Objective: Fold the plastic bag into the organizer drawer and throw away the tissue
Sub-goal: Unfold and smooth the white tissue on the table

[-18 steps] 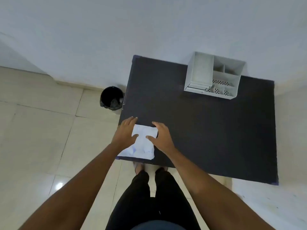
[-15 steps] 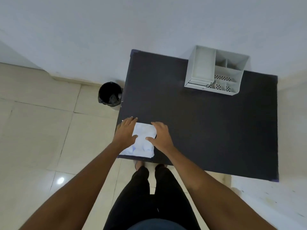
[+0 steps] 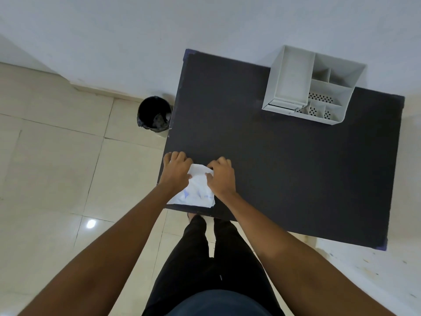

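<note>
A white plastic bag [image 3: 196,192] with faint blue print lies flat at the near left corner of the dark table [image 3: 284,167]. My left hand [image 3: 176,171] grips its far left edge with curled fingers. My right hand [image 3: 222,177] pinches its far right edge, and that far edge is lifted and curling toward me. The white organizer [image 3: 312,85] stands at the far right of the table; its drawer front shows at the lower left, shut. No tissue is visible on the table.
A black bin [image 3: 155,114] with a dark liner stands on the tiled floor just left of the table's far left corner. A white wall runs behind the table. My legs stand at the table's near edge.
Both hands went from lying flat on the bag to curling their fingers around its far edge, which now lifts off the table. The camera view shifted slightly.
</note>
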